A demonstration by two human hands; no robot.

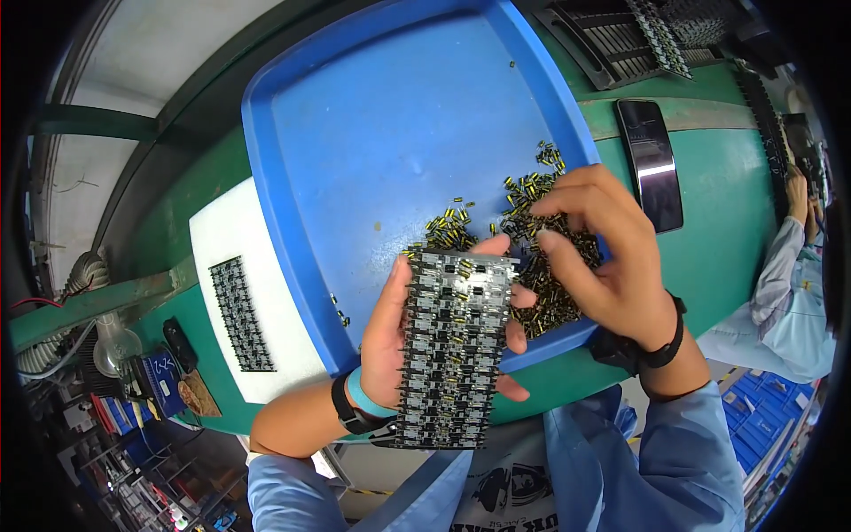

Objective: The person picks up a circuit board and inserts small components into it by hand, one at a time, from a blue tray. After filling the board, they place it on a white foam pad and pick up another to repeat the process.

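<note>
My left hand (381,350) is closed around a long panel of small circuit boards (448,355), its thumb along the left edge and fingertips showing past the right edge. Rows of dark and silvery parts cover the panel, with a few yellow-black capacitors standing along its middle. Just right of it, my right hand (616,253) hovers over a heap of small cylindrical capacitors (551,306). Its fingers are bent, with a gap between thumb and forefinger and nothing visible between them. The heap lies in the near right corner of a blue tray (301,222); a smaller heap (450,232) sits behind the panel.
Left of the tray, another board panel (241,315) lies on a white foam sheet (288,355). A black phone (650,168) rests on the green table (718,177) at right. Black racks (585,44) with boards stand at far right. Another person's hand (796,197) is beyond.
</note>
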